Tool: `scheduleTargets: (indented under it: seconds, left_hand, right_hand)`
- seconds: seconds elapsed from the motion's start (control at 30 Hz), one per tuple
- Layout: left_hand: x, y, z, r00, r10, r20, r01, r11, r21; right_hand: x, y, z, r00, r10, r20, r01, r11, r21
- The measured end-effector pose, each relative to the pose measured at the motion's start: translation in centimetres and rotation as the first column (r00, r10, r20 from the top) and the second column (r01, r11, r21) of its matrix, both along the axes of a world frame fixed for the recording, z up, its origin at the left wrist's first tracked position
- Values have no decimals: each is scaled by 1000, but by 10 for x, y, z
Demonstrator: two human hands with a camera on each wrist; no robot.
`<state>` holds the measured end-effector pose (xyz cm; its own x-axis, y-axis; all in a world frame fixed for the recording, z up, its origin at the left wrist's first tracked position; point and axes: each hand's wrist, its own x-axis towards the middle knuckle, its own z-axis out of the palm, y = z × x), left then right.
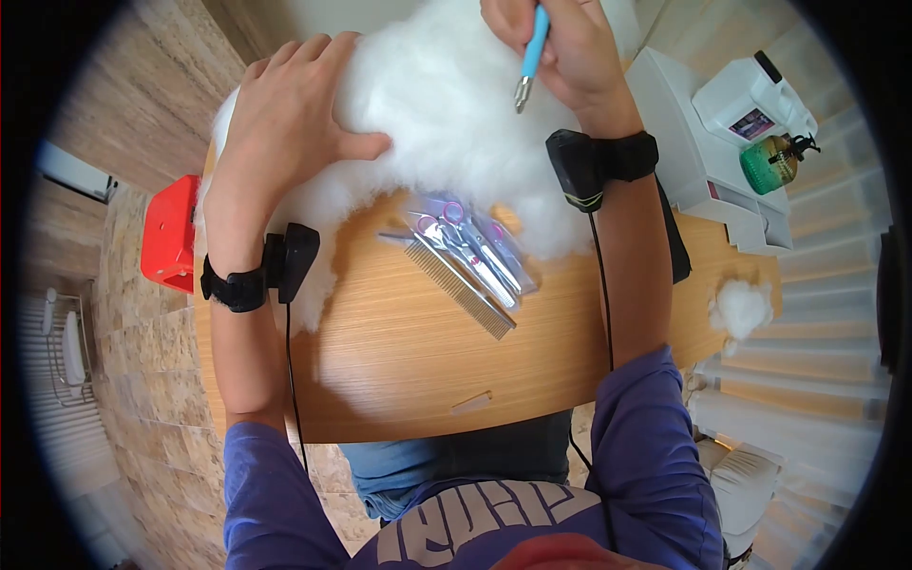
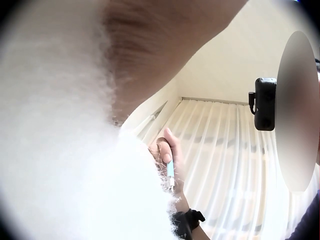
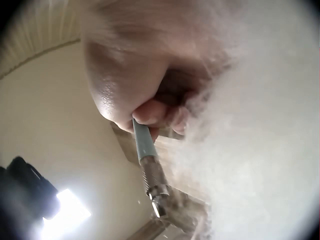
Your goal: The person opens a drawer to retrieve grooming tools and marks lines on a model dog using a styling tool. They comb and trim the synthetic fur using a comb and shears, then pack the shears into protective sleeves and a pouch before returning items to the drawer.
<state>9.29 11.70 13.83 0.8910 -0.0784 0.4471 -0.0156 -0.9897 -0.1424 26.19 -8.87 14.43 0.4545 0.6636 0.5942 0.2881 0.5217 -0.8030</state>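
A large heap of white fluffy fibre (image 1: 437, 104) covers the far side of the wooden table (image 1: 380, 380). My left hand (image 1: 285, 123) lies spread on its left part, thumb pointing right; the left wrist view shows part of that hand (image 2: 160, 45) against the fluff (image 2: 75, 165). Over the right part, my right hand (image 1: 570, 57) grips a light blue tool (image 1: 535, 47) with a metal end pointing down toward the fluff. In the right wrist view the fingers (image 3: 150, 112) pinch the tool (image 3: 145, 142) beside the fluff; whether its tip touches is unclear.
Scissors (image 1: 475, 252) in a clear pouch and a metal comb (image 1: 461, 290) lie on the table before the fluff. Nearer is a small clear piece (image 1: 471, 403). At right are a fluff tuft (image 1: 743, 309), white drawers (image 1: 689, 142), a white jug (image 1: 750, 100) and a green bottle (image 1: 768, 166). A red stool (image 1: 169, 237) stands left.
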Motion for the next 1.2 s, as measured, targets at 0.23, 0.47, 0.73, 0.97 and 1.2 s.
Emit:
scheduleTargets:
  seconds: [0.23, 0.47, 0.73, 0.97, 1.2]
  left_hand:
    - [3, 5, -7, 997, -44, 70, 42, 999, 28]
    - [-1, 1, -2, 1000, -5, 7, 5, 1000, 15]
    - [-2, -2, 0, 1000, -12, 2, 13, 1000, -27]
    - [0, 3, -8, 985, -89, 145, 87, 996, 27]
    - [-2, -2, -3, 999, -21, 32, 22, 999, -27]
  right_hand:
    - [-3, -4, 0, 997, -26, -79, 30, 999, 41]
    - [-9, -7, 5, 996, -86, 3, 86, 994, -69]
    - [-31, 11, 3, 969, -182, 167, 209, 965, -159]
    - [-36, 3, 9, 936, -77, 344, 218, 894, -392]
    - [-35, 4, 7, 848, -78, 524, 343, 835, -431]
